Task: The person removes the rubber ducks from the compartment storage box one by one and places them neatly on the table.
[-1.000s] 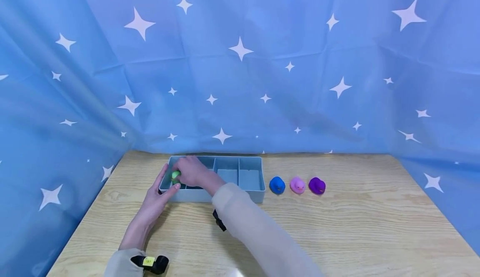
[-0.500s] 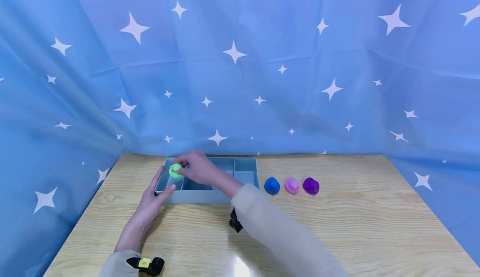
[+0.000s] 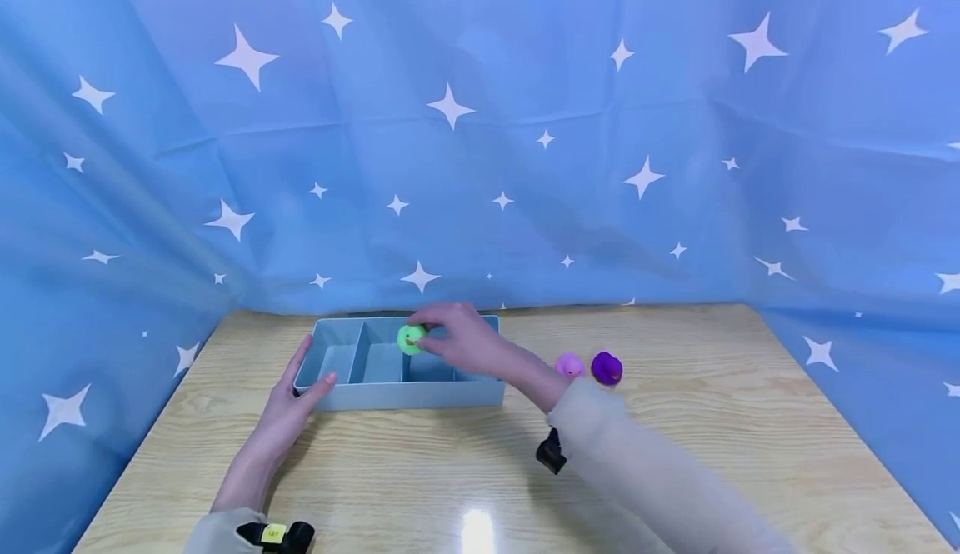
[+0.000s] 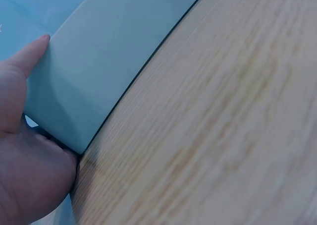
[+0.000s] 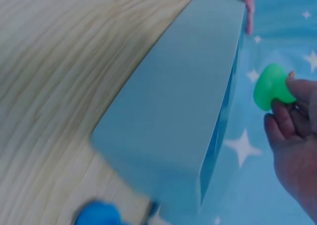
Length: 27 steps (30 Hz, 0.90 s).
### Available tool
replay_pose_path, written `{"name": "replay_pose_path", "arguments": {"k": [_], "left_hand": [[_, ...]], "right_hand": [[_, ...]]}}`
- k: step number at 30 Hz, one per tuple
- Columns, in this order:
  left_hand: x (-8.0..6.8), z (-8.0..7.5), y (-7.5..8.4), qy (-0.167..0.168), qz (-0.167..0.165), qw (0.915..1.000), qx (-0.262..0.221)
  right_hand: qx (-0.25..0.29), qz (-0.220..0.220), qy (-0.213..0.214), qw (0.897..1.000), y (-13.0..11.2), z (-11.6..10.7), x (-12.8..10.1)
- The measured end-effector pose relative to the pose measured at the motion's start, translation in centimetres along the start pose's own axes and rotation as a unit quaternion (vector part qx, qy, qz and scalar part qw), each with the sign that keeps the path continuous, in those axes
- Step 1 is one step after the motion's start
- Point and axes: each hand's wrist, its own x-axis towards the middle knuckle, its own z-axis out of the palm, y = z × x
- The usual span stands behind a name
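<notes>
a blue cloth [image 3: 480,162] with white stars is hanging behind and to both sides of a wooden table [image 3: 675,454]. a pale blue tray [image 3: 397,391] with several compartments is sitting toward the far left of the table, its long side running left to right.

the right hand [image 3: 468,341] is reaching across over the tray and pinching a green duck [image 3: 410,339] between thumb and fingertips. the duck is hanging above the tray, over its middle compartments, clear of the floor of the tray. in the right wrist view the duck [image 5: 270,92] is showing past the tray's wall [image 5: 183,116], held at the fingertips [image 5: 292,93].

the left hand [image 3: 288,408] is resting on the table at the tray's near left corner, fingers straight along the left end wall and thumb lying against the near wall, steadying it without curling round it. the left wrist view is showing the palm [image 4: 29,180] pressing on that corner [image 4: 84,91].

just right of the tray, a pink duck [image 3: 569,365] and a purple duck [image 3: 606,367] are standing side by side on the table, partly behind the right forearm. a blue duck [image 5: 96,215] is showing only in the right wrist view, near the tray's end.
</notes>
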Motion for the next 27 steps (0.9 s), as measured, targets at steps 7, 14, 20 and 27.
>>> {"name": "replay_pose_path", "arguments": {"k": [7, 14, 20, 27], "left_hand": [[-0.1, 0.0, 0.1, -0.003, -0.005, 1.0, 0.001], [-0.2, 0.1, 0.2, -0.003, -0.009, 1.0, 0.002], [-0.3, 0.0, 0.1, -0.003, -0.011, 0.9999, 0.001], [-0.3, 0.1, 0.1, -0.003, -0.006, 1.0, 0.003]], "right_hand": [[-0.023, -0.005, 0.038, 0.999, 1.6, -2.5, -2.9], [-0.033, -0.011, 0.066, 0.997, 2.5, -4.6, -5.4], [-0.031, 0.029, 0.078, 0.996, 3.0, -5.7, -7.3], [-0.042, 0.036, 0.1, 0.994, 3.3, -6.9, -9.2]]}}
